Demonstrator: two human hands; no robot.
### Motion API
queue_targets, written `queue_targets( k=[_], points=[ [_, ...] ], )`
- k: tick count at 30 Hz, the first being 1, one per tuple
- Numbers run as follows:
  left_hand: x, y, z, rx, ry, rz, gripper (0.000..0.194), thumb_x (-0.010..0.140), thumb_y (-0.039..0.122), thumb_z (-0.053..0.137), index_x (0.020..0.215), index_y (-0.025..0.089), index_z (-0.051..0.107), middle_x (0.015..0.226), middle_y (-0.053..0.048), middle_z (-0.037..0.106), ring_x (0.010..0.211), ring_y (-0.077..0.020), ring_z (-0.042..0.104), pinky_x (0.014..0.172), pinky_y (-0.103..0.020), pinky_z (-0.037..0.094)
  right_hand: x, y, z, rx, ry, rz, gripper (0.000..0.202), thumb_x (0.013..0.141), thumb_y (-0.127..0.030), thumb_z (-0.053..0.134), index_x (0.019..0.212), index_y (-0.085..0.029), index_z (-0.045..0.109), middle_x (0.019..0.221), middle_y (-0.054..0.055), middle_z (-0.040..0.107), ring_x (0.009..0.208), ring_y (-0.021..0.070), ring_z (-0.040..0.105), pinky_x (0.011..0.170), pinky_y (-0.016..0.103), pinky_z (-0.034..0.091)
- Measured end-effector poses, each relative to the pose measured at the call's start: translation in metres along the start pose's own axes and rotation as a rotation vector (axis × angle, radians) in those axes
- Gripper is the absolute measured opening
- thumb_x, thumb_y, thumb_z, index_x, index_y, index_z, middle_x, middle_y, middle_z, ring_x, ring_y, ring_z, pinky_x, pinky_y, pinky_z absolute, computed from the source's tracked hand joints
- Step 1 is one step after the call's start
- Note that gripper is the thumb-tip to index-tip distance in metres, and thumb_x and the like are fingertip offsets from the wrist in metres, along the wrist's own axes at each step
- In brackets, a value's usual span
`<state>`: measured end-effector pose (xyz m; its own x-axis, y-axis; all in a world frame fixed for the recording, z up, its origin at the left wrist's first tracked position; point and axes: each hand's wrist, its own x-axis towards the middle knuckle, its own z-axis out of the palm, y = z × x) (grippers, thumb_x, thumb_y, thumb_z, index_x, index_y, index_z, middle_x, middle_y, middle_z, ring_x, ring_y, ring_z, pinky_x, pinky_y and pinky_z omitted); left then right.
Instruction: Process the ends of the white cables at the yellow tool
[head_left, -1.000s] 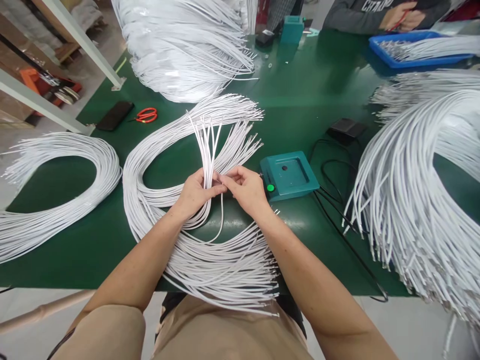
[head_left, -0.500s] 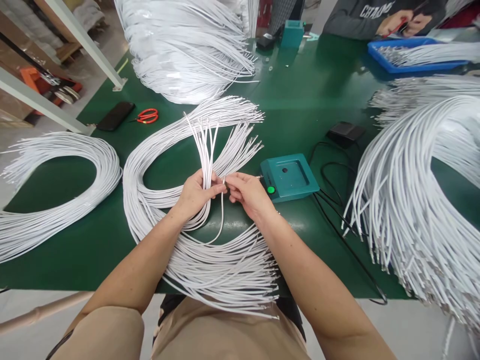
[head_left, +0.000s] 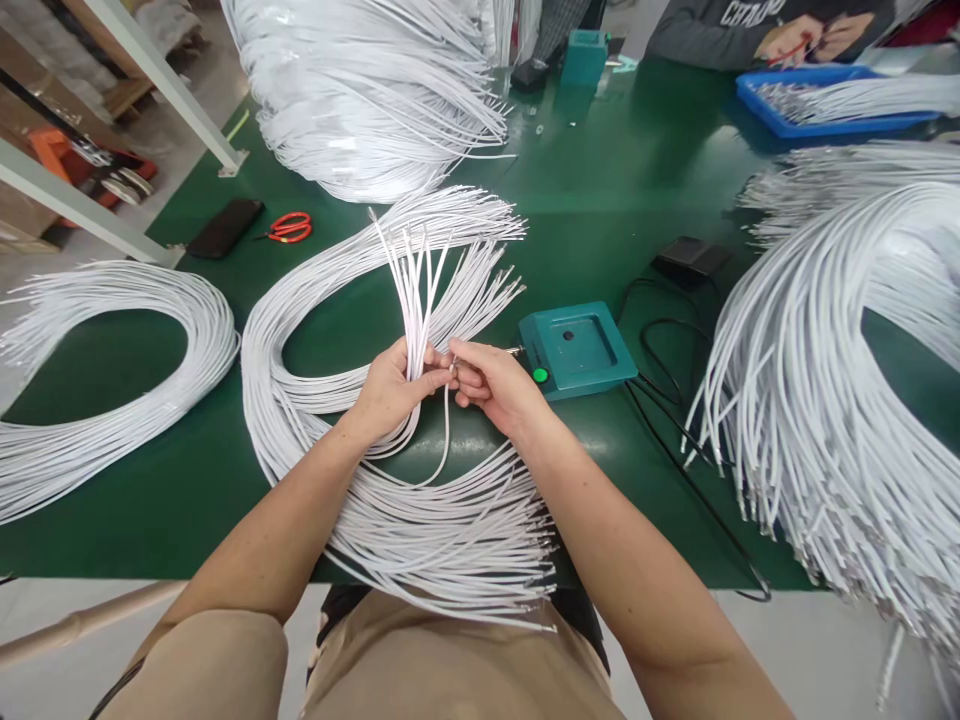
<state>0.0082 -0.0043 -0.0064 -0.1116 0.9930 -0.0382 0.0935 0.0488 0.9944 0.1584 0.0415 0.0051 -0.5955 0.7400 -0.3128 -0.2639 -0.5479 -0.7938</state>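
Observation:
My left hand (head_left: 396, 388) is closed around a bunch of white cables (head_left: 417, 300), whose ends fan upward above the fist. Its thumb and fingertip also pinch a single white cable (head_left: 447, 430) that loops down below. My right hand (head_left: 491, 385) is closed at the end of that same cable, fingertips almost touching the left thumb; the tip itself is mostly hidden by the fingers. Around and beneath both hands lies a large coiled bundle of white cables (head_left: 262, 340), with many cut ends (head_left: 517, 570) toward the table's front edge.
A teal device with a green button (head_left: 577, 350) sits right of my hands, its black cords trailing. Red-handled scissors (head_left: 289, 228) and a black phone (head_left: 225, 228) lie at the left. Cable piles (head_left: 832, 400) stand right. A co-worker's hands (head_left: 814, 40) are beyond a blue tray (head_left: 847, 128).
My right fingers have shifted slightly at the cable's end, curling more around it. My left hand keeps its grip on the bunch. The whole view has moved slightly.

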Motion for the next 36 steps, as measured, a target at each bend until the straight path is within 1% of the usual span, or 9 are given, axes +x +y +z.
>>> queue_targets(
  k=[4,9,12,16,21,24,28,31,36],
  points=[
    [0.001,-0.001,-0.002,-0.046,0.012,0.005,0.034,0.064,0.029,0.080,0.080,0.018,0.052,0.082,0.000,0.064,0.069,-0.0130,0.061,0.065,-0.026,0.050,0.000,0.001,-0.003,0.064,-0.061,0.009,0.033,0.073,-0.046,0.071,0.068,-0.017,0.057,0.048,-0.011,0.035,0.041,0.0035,0.024,0.049,0.020,0.039],
    [0.001,0.002,-0.003,-0.070,-0.014,0.021,0.034,0.069,0.031,0.078,0.088,0.018,0.053,0.080,0.000,0.065,0.071,-0.0146,0.065,0.066,-0.026,0.050,-0.003,-0.002,0.002,0.042,0.042,-0.042,0.028,0.069,-0.040,0.074,0.074,-0.015,0.061,0.054,-0.009,0.047,0.044,0.0028,0.033,0.050,0.019,0.042],
    [0.002,0.003,-0.003,-0.052,-0.028,0.054,0.038,0.072,0.033,0.076,0.101,0.019,0.055,0.080,0.000,0.064,0.072,-0.0147,0.066,0.066,-0.025,0.050,-0.005,-0.003,0.006,-0.024,0.094,-0.104,0.030,0.070,-0.042,0.072,0.068,-0.015,0.061,0.058,-0.005,0.053,0.047,0.0038,0.041,0.050,0.019,0.044],
    [0.001,0.004,-0.003,0.013,-0.046,0.085,0.048,0.075,0.035,0.074,0.118,0.020,0.057,0.080,0.001,0.063,0.072,-0.0139,0.064,0.068,-0.025,0.050,-0.006,-0.004,0.004,-0.114,0.134,-0.153,0.021,0.071,-0.034,0.073,0.075,-0.014,0.069,0.055,-0.004,0.056,0.050,0.0048,0.047,0.053,0.019,0.046],
    [0.001,0.001,-0.004,0.003,-0.075,0.076,0.048,0.077,0.034,0.072,0.122,0.020,0.060,0.084,-0.001,0.065,0.075,-0.0142,0.064,0.073,-0.027,0.051,-0.005,-0.007,-0.002,-0.103,0.079,-0.131,0.022,0.069,-0.029,0.074,0.084,-0.013,0.074,0.057,-0.003,0.061,0.052,0.0054,0.053,0.059,0.020,0.051],
    [0.001,-0.002,-0.004,0.025,-0.086,0.116,0.044,0.078,0.031,0.071,0.119,0.019,0.062,0.085,-0.001,0.067,0.076,-0.0140,0.064,0.076,-0.027,0.051,-0.006,-0.009,-0.002,-0.122,0.087,-0.092,0.020,0.067,-0.027,0.074,0.080,-0.012,0.073,0.064,-0.001,0.065,0.051,0.0044,0.053,0.058,0.019,0.052],
    [0.002,-0.002,-0.003,0.086,-0.108,0.183,0.032,0.079,0.031,0.070,0.109,0.018,0.067,0.098,-0.004,0.068,0.083,-0.0149,0.064,0.079,-0.027,0.051,-0.008,-0.013,0.001,-0.231,0.199,-0.078,0.005,0.065,-0.018,0.067,0.065,-0.014,0.066,0.053,-0.004,0.058,0.047,0.0051,0.051,0.053,0.019,0.052],
    [0.001,-0.002,-0.002,0.106,-0.119,0.168,0.029,0.079,0.032,0.070,0.104,0.017,0.068,0.096,-0.005,0.068,0.082,-0.0159,0.064,0.076,-0.027,0.051,-0.007,-0.014,0.000,-0.381,0.249,-0.046,0.006,0.066,-0.017,0.062,0.061,-0.016,0.060,0.045,-0.006,0.051,0.042,0.0065,0.047,0.049,0.022,0.052],
    [0.002,-0.001,-0.003,0.047,-0.104,0.084,0.034,0.077,0.030,0.073,0.108,0.017,0.067,0.076,0.000,0.064,0.067,-0.0125,0.060,0.065,-0.024,0.048,-0.006,-0.011,-0.003,-0.650,0.240,-0.269,0.014,0.078,-0.030,0.061,0.083,-0.018,0.067,0.073,-0.001,0.066,0.057,0.0096,0.058,0.057,0.023,0.050]
  ],
)
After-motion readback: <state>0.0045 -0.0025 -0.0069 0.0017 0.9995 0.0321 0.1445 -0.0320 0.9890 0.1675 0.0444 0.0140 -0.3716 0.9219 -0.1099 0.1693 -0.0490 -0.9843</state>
